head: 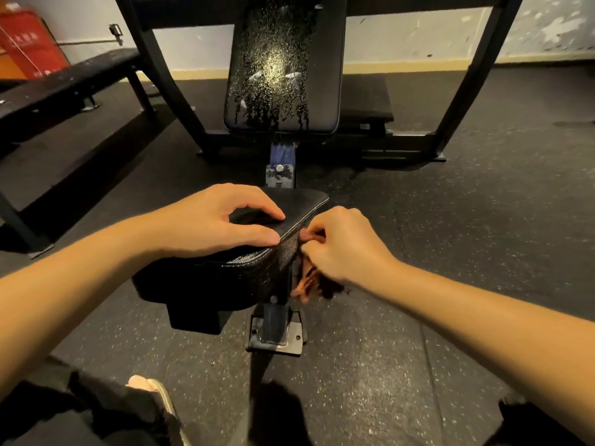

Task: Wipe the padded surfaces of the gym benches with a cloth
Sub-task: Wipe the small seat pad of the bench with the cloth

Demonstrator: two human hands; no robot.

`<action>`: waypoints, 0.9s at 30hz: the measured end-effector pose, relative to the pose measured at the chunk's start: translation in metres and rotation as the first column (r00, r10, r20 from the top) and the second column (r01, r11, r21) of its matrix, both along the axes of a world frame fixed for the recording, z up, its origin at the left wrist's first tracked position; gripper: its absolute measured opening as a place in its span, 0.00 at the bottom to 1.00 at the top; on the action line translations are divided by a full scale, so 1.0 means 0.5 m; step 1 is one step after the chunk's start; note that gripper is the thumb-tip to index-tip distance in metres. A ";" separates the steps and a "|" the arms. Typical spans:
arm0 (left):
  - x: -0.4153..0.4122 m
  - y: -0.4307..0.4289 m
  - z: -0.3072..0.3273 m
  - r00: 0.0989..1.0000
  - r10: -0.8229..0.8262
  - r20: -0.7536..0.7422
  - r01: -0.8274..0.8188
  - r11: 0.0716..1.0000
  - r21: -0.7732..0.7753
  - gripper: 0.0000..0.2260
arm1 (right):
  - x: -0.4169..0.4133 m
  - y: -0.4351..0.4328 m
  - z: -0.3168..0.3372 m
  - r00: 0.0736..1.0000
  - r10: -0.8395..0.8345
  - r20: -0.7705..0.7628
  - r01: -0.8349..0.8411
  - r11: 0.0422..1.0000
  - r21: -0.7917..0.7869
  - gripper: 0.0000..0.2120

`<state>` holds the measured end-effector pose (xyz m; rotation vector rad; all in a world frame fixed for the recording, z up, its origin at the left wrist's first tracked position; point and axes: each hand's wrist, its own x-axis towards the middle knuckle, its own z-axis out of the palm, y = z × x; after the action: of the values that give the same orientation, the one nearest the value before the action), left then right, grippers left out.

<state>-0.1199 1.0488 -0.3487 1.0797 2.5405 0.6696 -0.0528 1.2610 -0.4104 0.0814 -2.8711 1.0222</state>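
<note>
Head view: a black padded seat w/ white stitching [248, 268] sits centre frame on a dark metal post [275, 320], which is bolted via a base plate to the speckled black rubber floor [450, 220]. The L hand [212, 220] rests on top of the seat surface, fingers arched and grasping nothing. Its thumb lies along the stitched R edge and the index tip touches the pad. The R hand [344, 249] is just beside the seat's R side, fingers clenched round a reddish-brown cloth [309, 281]. The cloth is pressed against the seat's side wall. Its loose end hangs below the hand, blurred. Both forearms are bare.

Beyond the seat stands a black upright back pad [283, 69], covered w/ droplets and runs of liquid, w/ a glare spot mid-pad. It's mounted in a black steel frame [463, 91] whose legs slant out on either side. Far L is a black flat bench [64, 78] w/ a speckled top, well apart from the seat. In the top L corner is a red box w/ white lettering [25, 43], the text too small to read. At bottom L are a pale shoe [154, 391] and dark trouser fabric.
</note>
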 end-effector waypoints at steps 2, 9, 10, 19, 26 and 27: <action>0.003 0.000 0.001 1.000 -0.001 -0.003 0.001 1.000 -0.005 0.24 | -0.009 0.001 -0.004 0.998 -0.062 0.006 0.062 0.998 0.009 0.09; -0.002 0.001 -0.004 1.000 -0.001 -0.011 0.001 1.000 0.003 0.23 | 0.030 -0.025 0.015 0.999 0.045 -0.024 -0.046 0.999 -0.008 0.05; -0.002 0.001 -0.003 1.000 -0.002 -0.009 0.002 1.000 -0.004 0.23 | 0.005 -0.011 0.009 1.000 -0.021 0.008 0.021 1.000 -0.001 0.06; -0.001 0.002 -0.004 1.000 0.003 -0.023 -0.004 1.000 -0.004 0.25 | 0.020 -0.023 0.010 0.999 0.038 -0.030 -0.037 0.999 0.033 0.06; 0.003 0.001 -0.013 0.999 0.048 -0.026 -0.047 0.999 0.021 0.28 | 0.035 -0.038 0.014 0.996 0.080 -0.049 -0.075 0.992 0.098 0.06; 0.003 0.001 -0.017 0.997 0.067 -0.027 -0.066 0.998 0.015 0.30 | 0.031 -0.034 0.012 0.997 0.074 -0.037 -0.070 0.992 0.103 0.07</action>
<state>-0.1186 1.0495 -0.3572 1.0201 2.6090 0.6959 -0.0371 1.2441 -0.4045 0.2116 -2.9014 0.8749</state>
